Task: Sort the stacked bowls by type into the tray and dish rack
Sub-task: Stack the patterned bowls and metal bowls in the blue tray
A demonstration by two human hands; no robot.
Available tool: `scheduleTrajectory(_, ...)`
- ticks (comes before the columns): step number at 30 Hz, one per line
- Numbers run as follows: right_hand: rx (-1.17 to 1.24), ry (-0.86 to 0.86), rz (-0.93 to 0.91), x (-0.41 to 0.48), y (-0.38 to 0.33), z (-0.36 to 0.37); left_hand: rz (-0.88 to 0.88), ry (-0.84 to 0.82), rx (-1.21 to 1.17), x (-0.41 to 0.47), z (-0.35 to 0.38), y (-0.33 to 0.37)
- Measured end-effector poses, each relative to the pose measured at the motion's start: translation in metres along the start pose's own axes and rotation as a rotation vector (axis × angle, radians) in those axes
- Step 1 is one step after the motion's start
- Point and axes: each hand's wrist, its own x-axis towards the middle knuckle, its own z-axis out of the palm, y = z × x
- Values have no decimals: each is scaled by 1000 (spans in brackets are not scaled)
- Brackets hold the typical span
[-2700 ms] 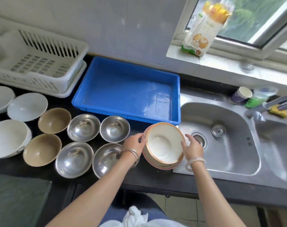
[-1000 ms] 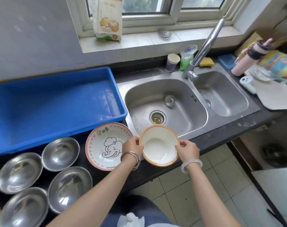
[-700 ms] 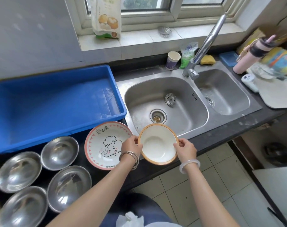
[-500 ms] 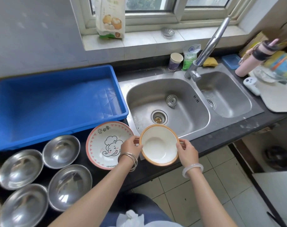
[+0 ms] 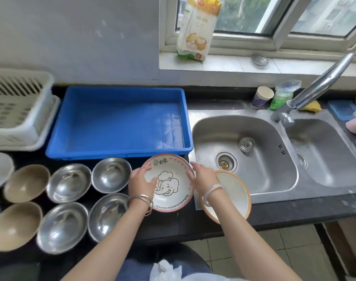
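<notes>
Elephant-print bowl [image 5: 169,184]: centre frame, on the black counter [image 5: 295,209] just below the blue tray [image 5: 120,122]. Left hand [image 5: 141,182] and right hand [image 5: 201,176] cup its opposite rims, fingers curled on the edge.
Orange-rimmed bowl [image 5: 232,195]: right of it, straddling the sink [image 5: 246,151] lip, partly hidden by the right wrist.
Four steel bowls [image 5: 68,182] and two tan bowls [image 5: 26,182]: lower left, crowding the left side.
Dish rack [image 5: 16,110]: upper left, cut off by the frame.
Tray interior: bare.
</notes>
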Motion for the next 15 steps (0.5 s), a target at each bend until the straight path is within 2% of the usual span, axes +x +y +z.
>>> scheduleTrajectory(3,-60,-73,0,17,-6,5,-63,2,-38,2,-5,-11)
scheduleTrajectory(7,-52,-89,18,31,-5,6,-175,-149,-53,5,1,-22)
scheduleTrajectory(11,-29,-78,23,39,-6,3,-188,-76,-46,8,4,-26)
scheduleTrajectory(15,10,-77,0,40,-6,-2,-220,15,-158,10,-2,-30)
